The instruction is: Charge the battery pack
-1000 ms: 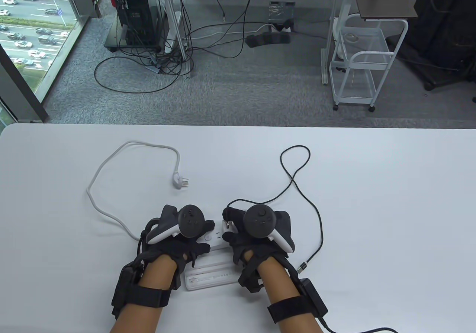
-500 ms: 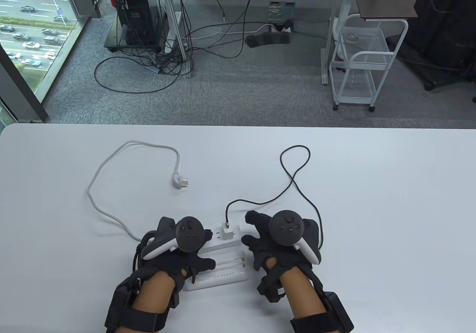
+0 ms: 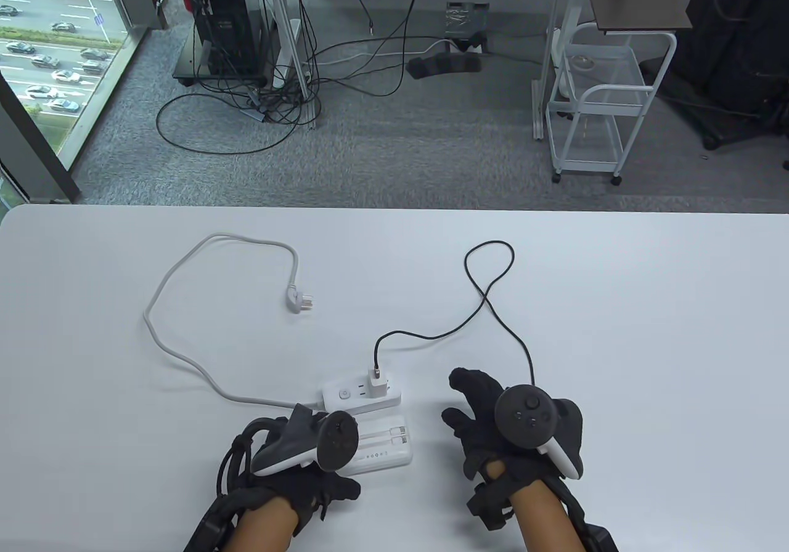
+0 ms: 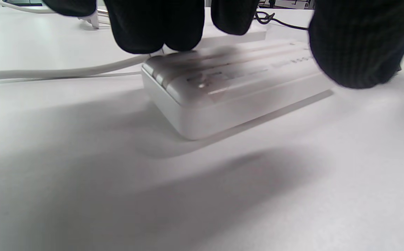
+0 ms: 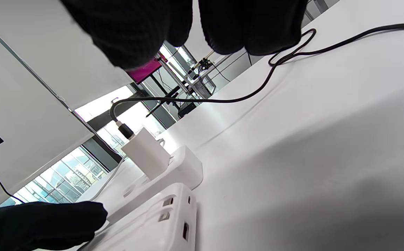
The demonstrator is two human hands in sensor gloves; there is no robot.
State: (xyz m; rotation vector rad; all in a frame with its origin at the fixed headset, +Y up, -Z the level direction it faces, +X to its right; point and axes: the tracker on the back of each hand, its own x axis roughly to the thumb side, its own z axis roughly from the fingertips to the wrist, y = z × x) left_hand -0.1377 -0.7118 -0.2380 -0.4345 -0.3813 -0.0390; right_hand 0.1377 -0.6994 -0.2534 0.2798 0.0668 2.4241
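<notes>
Our left hand [image 3: 308, 453] arches over the battery pack [image 3: 385, 444], fingertips seemingly touching it, gripping nothing; our right hand [image 3: 493, 429] hovers open beside it.

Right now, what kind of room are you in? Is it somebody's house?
Probably not a house: it looks like an office or lab high above a busy road. There is grey carpet, a black computer tower with tangled cables, a white wire trolley and a long white table.

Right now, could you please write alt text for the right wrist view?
A white charger with a black cable is plugged into a white power strip on a white table; a white battery pack lies alongside.
</notes>
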